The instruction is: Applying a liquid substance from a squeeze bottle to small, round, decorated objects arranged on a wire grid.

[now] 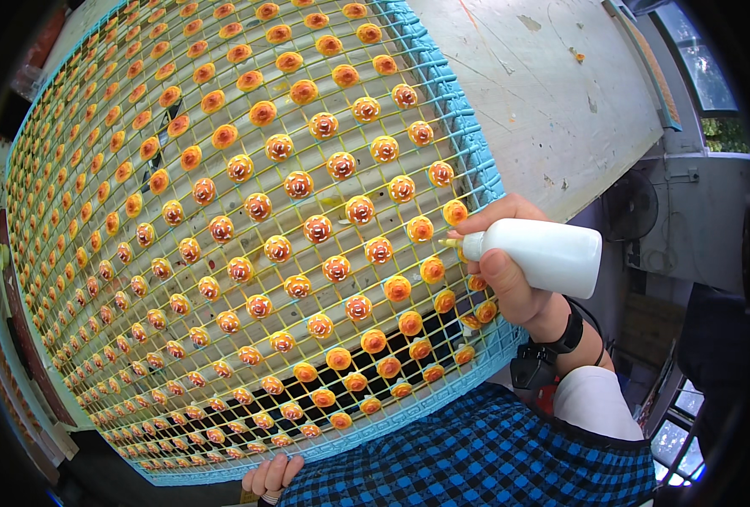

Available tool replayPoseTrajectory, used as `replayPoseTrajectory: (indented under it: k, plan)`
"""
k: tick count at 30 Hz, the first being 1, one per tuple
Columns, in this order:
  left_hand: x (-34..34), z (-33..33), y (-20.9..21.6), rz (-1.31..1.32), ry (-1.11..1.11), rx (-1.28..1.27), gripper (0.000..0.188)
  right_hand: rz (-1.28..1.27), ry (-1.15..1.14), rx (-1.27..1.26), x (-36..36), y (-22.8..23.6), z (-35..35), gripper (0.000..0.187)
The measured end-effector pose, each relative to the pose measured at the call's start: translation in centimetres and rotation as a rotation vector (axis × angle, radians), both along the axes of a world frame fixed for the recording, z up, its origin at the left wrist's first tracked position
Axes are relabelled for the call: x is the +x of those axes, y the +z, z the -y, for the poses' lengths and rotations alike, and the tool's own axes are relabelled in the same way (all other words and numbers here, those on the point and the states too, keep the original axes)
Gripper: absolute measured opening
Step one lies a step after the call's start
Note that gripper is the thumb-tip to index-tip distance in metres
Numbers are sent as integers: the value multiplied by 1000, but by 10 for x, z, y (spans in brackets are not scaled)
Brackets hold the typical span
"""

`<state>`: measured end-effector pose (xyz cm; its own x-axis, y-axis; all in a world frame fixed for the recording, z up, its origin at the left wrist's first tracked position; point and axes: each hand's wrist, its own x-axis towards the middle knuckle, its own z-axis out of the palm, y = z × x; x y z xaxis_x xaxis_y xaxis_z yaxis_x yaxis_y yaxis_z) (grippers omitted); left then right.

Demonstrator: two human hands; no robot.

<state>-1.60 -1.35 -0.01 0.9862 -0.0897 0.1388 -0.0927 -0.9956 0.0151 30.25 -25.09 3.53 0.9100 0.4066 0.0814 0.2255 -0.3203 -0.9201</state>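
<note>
My right hand [514, 283] is closed around a white squeeze bottle [546, 256], tilted on its side. Its thin nozzle points left, close to the small orange rosette-shaped pieces [421, 228] by the right edge of a wire rack [474, 160]. This rack is a yellow grid with a pale blue wrapped rim, covered in rows of such pieces. Those in the middle rows, such as one rosette [317, 228], have reddish-brown centres with white marks; others are plain orange and yellow. At the near rim, the curled fingers of my left hand [272, 477] grip the rack's edge; its thumb is hidden.
Beneath the rack lies a worn, pale tabletop [544, 101] that stretches away to the far right. A dark fan [630, 205] stands beyond it near a wall. My blue-and-black checked garment [443, 452] lies against the near rim.
</note>
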Motion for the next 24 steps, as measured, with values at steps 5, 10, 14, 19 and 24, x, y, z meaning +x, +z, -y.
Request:
replayPoseTrajectory:
  k: [5, 10, 14, 19, 24]
  plan:
    - [1, -1, -4, 53, -13, 21, 20, 43, 23, -24, 2, -2, 3, 38]
    - [0, -1, -4, 55, -14, 48, 19, 3, -45, 76, 0, 1, 2, 10]
    - [1, 0, -4, 57, 2, 30, 19, 42, -43, 44, 1, -1, 1, 18]
    - [-1, 1, -14, 142, 22, -10, 19, 81, -49, -23, 2, -2, 0, 36]
    - [-1, 0, -13, 148, 5, 19, 19, 50, -47, 0, 2, -3, 2, 37]
